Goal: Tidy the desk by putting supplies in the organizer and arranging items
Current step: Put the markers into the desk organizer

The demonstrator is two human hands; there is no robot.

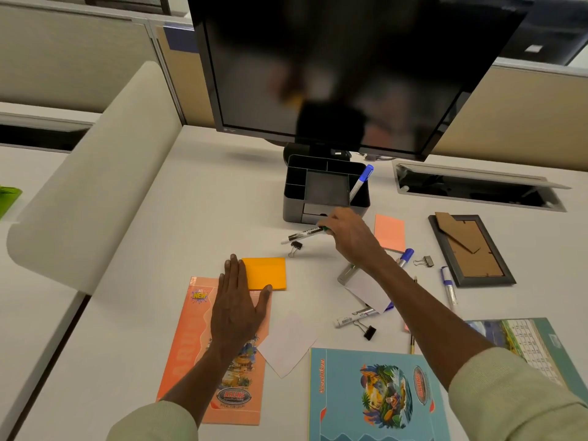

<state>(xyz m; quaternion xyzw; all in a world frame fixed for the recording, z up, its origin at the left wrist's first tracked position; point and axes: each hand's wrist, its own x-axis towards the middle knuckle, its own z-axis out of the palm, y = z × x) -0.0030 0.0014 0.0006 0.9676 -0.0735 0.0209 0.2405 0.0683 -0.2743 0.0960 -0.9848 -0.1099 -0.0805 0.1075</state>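
We read the step in hand as a marker pickup. The right hand point(345, 232) is closed around one end of a green-capped marker point(304, 234), which sticks out leftward from the fingers, just off the desk point(203, 192) as far as we can tell, directly in front of the organizer point(326, 189). The left hand point(237, 300) lies open and flat, palm down, on the pink notebook point(187, 354), fingertips touching the near-left edge of the orange sticky pad point(265, 273); it grips nothing.

The organizer sits at the far centre under the monitor point(334, 68). One blue-capped marker point(361, 183) already leans in its right compartment; the other compartments look empty.

Unsorted supplies on the desk:
- binder clip point(295, 248) just below the held marker
- pink sticky pad point(389, 232) to the right of the right hand
- a second blue marker point(404, 257) partly hidden by the forearm
- more markers and clips on the near right; picture frame point(471, 249) at the far right

In our judgement, the task is at an early stage. The next move calls for tipping the marker upright and lowering it into the right compartment beside the blue one, clearing the organizer rim.
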